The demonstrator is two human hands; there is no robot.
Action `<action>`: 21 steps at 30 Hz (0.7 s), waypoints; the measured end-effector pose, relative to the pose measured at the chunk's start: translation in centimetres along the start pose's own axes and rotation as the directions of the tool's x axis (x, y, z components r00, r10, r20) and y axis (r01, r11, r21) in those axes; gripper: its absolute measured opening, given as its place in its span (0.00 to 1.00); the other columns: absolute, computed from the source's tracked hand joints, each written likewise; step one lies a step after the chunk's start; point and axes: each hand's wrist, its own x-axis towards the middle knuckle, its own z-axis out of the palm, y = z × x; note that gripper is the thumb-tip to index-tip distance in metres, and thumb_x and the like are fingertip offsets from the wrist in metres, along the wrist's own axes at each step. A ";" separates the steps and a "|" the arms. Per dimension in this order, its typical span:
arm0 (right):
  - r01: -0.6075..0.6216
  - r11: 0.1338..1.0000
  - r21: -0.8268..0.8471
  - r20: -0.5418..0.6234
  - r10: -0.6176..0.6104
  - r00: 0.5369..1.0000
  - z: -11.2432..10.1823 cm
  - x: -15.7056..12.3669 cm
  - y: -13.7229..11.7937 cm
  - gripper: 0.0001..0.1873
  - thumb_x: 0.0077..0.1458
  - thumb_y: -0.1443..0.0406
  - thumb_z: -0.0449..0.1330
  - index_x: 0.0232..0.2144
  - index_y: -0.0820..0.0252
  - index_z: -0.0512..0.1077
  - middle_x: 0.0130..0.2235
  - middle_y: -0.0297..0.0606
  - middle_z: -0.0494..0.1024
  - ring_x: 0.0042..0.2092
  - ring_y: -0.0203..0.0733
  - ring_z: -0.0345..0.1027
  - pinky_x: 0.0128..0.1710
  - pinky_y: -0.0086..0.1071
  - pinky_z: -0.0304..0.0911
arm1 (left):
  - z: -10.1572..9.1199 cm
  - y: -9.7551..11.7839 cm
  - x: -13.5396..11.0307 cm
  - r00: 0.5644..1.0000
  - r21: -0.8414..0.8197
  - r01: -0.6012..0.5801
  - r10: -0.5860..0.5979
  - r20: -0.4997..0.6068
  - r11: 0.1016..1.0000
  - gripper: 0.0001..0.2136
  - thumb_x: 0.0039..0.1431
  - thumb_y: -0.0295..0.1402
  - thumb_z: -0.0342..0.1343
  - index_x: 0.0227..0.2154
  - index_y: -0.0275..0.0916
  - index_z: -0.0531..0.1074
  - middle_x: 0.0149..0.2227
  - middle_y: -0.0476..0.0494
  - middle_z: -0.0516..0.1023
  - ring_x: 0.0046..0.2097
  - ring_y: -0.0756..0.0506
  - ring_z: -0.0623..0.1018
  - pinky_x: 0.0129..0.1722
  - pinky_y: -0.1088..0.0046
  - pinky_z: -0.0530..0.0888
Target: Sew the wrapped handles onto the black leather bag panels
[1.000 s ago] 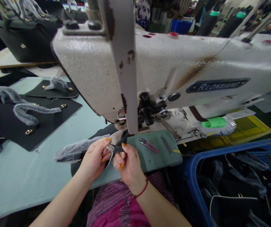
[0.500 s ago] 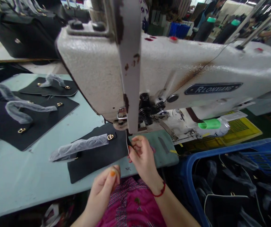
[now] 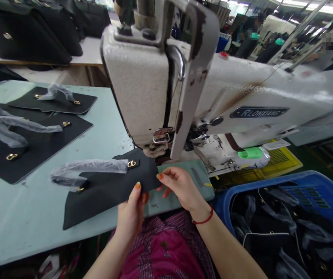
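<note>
A black bag panel [image 3: 105, 190] lies on the pale green table [image 3: 23, 217] in front of the white sewing machine [image 3: 160, 89]. It carries a plastic-wrapped handle [image 3: 87, 167] fixed by gold rings. My left hand [image 3: 133, 213] grips the panel's near right edge, thumb on top and fingers under. My right hand [image 3: 179, 186] pinches the panel's right corner just below the machine's needle area, fingers curled round the edge.
More black panels with wrapped handles [image 3: 18, 135] lie at the left of the table. Finished black bags [image 3: 32, 27] stand at the back left. A blue crate [image 3: 285, 221] holding black pieces sits at the right, with a yellow tray [image 3: 282, 161] behind it.
My left hand has come up from my lap and taken the panel's near edge. My right hand has slid onto the panel's right corner. The view has shifted leftward.
</note>
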 end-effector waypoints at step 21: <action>-0.066 0.998 0.007 0.244 0.062 0.968 -0.3 -0.2 -0.7 0.19 0.53 0.53 0.64 0.24 0.65 0.74 0.26 0.35 0.77 0.23 0.30 0.69 0.18 0.19 0.65 | -0.8 1.4 0.2 0.995 0.136 0.087 -0.093 0.035 0.987 0.15 0.43 0.39 0.68 0.30 0.37 0.72 0.26 0.53 0.73 0.29 0.52 0.70 0.31 0.77 0.69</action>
